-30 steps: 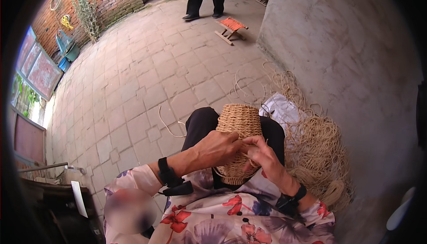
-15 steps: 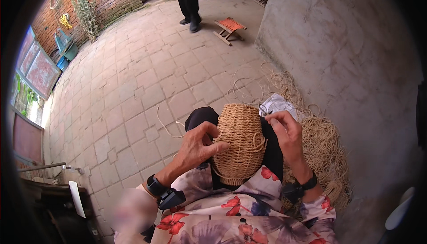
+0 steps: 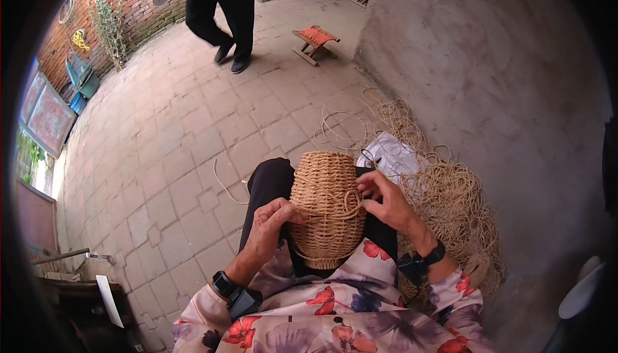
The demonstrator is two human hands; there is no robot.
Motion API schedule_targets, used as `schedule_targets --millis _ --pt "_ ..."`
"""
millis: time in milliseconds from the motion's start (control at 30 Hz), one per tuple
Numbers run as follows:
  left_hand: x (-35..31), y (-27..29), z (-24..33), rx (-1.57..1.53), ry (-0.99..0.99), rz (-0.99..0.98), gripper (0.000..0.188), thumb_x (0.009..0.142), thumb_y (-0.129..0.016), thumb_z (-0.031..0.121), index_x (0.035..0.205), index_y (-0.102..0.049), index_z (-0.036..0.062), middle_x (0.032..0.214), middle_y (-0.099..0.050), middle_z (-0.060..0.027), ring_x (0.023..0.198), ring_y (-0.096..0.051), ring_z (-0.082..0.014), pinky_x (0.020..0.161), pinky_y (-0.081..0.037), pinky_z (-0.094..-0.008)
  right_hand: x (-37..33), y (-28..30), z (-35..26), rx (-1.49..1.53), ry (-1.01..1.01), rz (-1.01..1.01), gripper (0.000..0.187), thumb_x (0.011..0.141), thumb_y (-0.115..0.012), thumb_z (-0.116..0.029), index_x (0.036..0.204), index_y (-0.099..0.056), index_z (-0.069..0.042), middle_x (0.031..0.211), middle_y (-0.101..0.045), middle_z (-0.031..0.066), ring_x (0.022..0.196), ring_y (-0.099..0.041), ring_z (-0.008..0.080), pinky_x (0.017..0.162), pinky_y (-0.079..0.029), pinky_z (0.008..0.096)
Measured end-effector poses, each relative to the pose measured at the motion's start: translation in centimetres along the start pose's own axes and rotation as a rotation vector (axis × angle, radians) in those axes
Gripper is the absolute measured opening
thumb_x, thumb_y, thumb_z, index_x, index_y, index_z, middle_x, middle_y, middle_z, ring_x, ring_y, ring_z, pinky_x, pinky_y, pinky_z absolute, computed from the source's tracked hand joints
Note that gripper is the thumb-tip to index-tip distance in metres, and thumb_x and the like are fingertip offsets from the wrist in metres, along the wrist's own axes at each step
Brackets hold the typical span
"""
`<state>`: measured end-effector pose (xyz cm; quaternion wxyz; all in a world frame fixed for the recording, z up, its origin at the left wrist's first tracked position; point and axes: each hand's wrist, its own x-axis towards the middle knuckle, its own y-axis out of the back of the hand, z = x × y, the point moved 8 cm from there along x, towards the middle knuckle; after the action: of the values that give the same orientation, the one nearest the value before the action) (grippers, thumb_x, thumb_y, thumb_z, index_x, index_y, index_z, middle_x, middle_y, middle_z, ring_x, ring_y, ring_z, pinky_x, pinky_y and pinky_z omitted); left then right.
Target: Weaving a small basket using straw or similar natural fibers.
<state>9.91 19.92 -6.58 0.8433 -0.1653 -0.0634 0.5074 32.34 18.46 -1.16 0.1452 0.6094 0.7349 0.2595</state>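
A tan basket (image 3: pixel 327 234) of woven cord rests between my knees, its narrower end pointing away from me. My left hand (image 3: pixel 269 225) grips its left side, thumb against the weave and the other fingers partly hidden. At the right side, my right hand (image 3: pixel 388 205) has its fingers bent in and its thumb close to a short loop of cord (image 3: pixel 351 203) standing off the wall. Whether those fingertips pinch a strand is too small to make out.
Loose cord (image 3: pixel 454 208) lies heaped by the wall (image 3: pixel 489 63) on my right, beside a white sack (image 3: pixel 391 154). One strand (image 3: pixel 222 185) trails left of my knee. A folding stool (image 3: pixel 315 40) stands ahead; a person in dark trousers (image 3: pixel 238 18) walks across the paving.
My right hand has come down and left to the basket's side. My left hand has closed from a spread pose onto the basket. The person has moved nearer and left.
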Motion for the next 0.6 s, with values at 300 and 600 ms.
schedule_targets --millis 300,600 --pt "0.4 0.1 1.5 -0.364 -0.072 0.053 0.025 0.099 -0.054 0.024 0.08 -0.049 0.0082 0.061 -0.038 0.0026 0.054 -0.043 -0.0105 0.062 -0.042 -0.0291 -2.4 0.5 -1.7 -0.352 0.25 0.191 0.012 0.073 -0.058 -0.001 0.083 -0.051 -0.003 0.075 -0.053 0.0103 0.071 -0.055 0.0307 0.064 -0.046 0.0412" --pt "-0.9 7.9 6.1 0.367 0.112 0.0 0.019 0.089 -0.07 0.023 0.093 -0.062 0.006 0.07 -0.05 0.008 0.061 -0.042 -0.0017 0.053 -0.03 -0.0191 -3.4 8.2 5.4 0.441 -0.436 -0.172 0.011 0.088 -0.064 -0.011 0.095 -0.061 -0.004 0.078 -0.064 0.002 0.068 -0.057 0.006 0.059 -0.043 0.0206"
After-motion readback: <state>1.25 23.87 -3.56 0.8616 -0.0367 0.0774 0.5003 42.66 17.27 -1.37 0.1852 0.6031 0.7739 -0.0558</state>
